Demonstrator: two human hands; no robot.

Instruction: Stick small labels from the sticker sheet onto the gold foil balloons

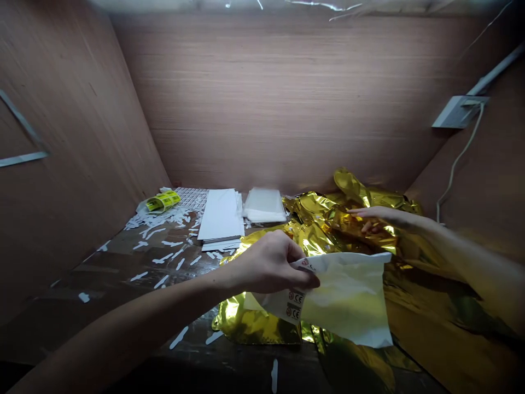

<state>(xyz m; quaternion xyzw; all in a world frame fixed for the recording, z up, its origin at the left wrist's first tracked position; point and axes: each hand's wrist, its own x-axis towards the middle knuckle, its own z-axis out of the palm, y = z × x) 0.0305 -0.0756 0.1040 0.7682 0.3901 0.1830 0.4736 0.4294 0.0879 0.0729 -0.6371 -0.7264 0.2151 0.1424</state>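
The left hand (268, 264) has the white pouch (346, 300) pinched at its near edge, thumb on top and fingers closed underneath. The pouch is thin, soft and slightly crinkled, with a small printed label (294, 305) bearing CE marks just beside the fingers. Its far side hangs over a great crumpled spread of gold foil (328, 227), all sharp creases and glare, bunched up in folds and running under the pouch and off to the right.

The right hand (371, 218) is well apart from the left, lying open on the foil's upper folds, the fingers (361, 211) loosely extended.

Beyond, on a dark bench (117, 273) littered with white paper strips (172, 243), sit a stack of white sheets (220, 216) and a pile of clear plastic sleeves (263, 205). Further left are a sheet of small labels (191, 198) and a curled yellow label strip (162, 201) — and behind it all, brown laminate walls (287, 98).
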